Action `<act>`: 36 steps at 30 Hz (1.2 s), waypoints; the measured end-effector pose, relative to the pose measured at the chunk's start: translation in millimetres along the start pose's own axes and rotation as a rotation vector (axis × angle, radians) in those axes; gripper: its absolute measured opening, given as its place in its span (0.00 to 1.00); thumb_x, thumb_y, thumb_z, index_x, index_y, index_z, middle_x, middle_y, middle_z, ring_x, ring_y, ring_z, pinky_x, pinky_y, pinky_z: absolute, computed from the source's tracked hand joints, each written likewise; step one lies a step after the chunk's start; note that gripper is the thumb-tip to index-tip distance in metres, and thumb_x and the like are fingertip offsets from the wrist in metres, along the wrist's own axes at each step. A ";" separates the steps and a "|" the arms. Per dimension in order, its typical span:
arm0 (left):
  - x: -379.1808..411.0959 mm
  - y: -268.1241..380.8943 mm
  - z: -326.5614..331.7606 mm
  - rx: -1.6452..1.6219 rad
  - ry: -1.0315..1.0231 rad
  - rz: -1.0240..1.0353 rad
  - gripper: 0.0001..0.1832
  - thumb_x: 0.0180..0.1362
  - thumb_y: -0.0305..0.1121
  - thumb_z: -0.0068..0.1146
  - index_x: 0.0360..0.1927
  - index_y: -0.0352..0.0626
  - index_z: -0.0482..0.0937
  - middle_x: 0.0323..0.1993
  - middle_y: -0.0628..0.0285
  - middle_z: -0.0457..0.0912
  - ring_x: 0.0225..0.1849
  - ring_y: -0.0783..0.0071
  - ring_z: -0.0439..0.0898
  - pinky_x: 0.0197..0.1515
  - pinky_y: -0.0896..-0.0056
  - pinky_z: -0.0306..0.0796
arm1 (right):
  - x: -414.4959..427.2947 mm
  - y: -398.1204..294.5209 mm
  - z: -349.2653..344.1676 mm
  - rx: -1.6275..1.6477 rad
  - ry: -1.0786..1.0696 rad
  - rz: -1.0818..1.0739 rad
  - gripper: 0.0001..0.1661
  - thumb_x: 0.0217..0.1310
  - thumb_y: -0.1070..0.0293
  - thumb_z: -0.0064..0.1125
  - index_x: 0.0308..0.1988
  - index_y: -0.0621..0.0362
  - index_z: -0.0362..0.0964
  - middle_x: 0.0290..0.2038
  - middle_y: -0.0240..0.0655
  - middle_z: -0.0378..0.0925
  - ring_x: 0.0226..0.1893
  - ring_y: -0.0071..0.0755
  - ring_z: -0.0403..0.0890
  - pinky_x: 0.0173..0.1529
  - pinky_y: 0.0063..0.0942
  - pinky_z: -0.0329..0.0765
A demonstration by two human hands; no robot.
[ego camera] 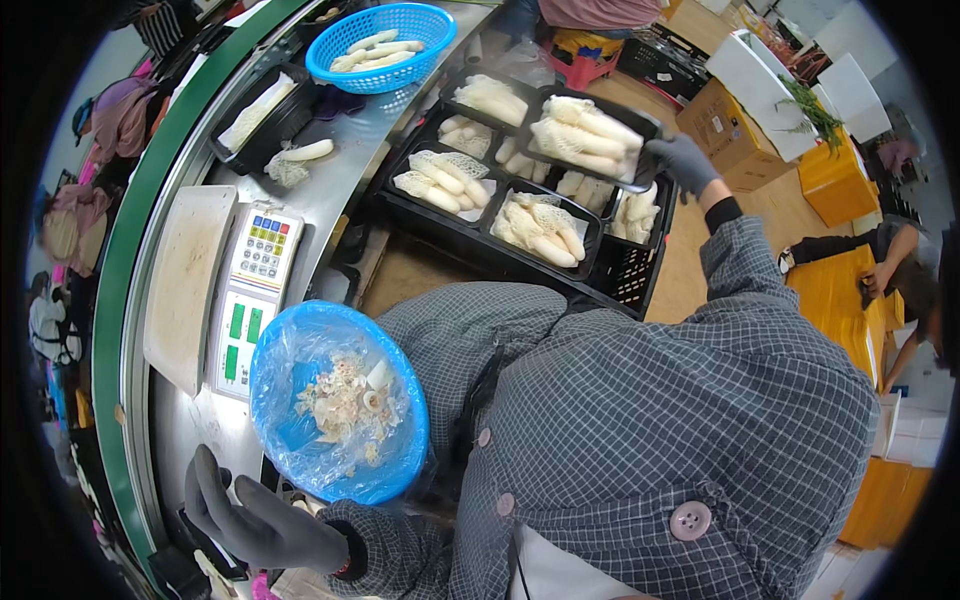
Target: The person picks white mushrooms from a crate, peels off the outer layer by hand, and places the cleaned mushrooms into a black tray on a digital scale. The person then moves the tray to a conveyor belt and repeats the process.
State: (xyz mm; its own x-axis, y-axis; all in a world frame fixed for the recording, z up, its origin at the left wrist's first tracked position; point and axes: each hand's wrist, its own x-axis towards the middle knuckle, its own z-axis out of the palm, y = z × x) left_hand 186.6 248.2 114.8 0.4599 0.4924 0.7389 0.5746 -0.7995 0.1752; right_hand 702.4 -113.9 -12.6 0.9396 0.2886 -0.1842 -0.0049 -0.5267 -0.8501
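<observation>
My right hand (684,165), in a dark grey glove, grips the right end of a black plastic tray (643,180) filled with white veiled bamboo mushrooms (585,135). The tray is tilted above other filled trays in a black plastic crate (634,281). Nearer to me in the crate, one tray of mushrooms (442,180) stands beside another (540,229). My left hand (259,521), gloved too, is held with fingers apart and nothing in it, over the steel bench's near left part. Beside it stands a blue basin (416,405) lined with clear plastic, holding mushroom scraps (345,401).
A digital scale (255,300) with a pale pan (187,285) sits on the steel bench (300,180). Beyond lie a loose mushroom (300,159), a black tray (259,120) and a blue basket (381,49) of mushrooms. A green-edged conveyor (120,315) runs along the left. Other people work around.
</observation>
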 end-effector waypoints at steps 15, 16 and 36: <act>0.8 1.9 4.9 -0.074 0.017 -0.037 0.17 0.61 0.21 0.41 0.52 0.31 0.75 0.47 0.53 0.73 0.49 0.65 0.76 0.48 0.65 0.76 | -21.9 -18.4 267.0 1.155 -0.309 0.455 0.12 0.66 0.66 0.50 0.47 0.59 0.65 0.48 0.43 0.77 0.25 0.23 0.78 0.14 0.14 0.55; 0.9 1.3 6.6 -0.093 0.015 -0.040 0.17 0.61 0.22 0.41 0.52 0.31 0.75 0.47 0.53 0.73 0.50 0.64 0.76 0.49 0.64 0.76 | -24.5 -20.9 286.7 1.214 -0.280 0.450 0.13 0.66 0.66 0.49 0.48 0.59 0.65 0.49 0.44 0.77 0.27 0.25 0.79 0.14 0.16 0.54; -2.4 -17.0 -1.5 0.007 0.029 -0.170 0.17 0.61 0.23 0.39 0.49 0.31 0.76 0.46 0.53 0.73 0.47 0.64 0.77 0.48 0.63 0.79 | -30.1 -80.6 389.1 1.330 -0.160 0.560 0.14 0.68 0.53 0.43 0.48 0.46 0.64 0.49 0.29 0.77 0.13 0.22 0.54 0.19 0.20 0.54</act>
State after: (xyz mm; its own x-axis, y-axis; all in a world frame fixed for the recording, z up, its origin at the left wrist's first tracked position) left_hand 174.7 260.1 111.0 0.3361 0.6106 0.7171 0.6470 -0.7030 0.2953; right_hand 541.2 231.0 -130.5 0.6610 0.4290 -0.6156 -0.7424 0.4928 -0.4538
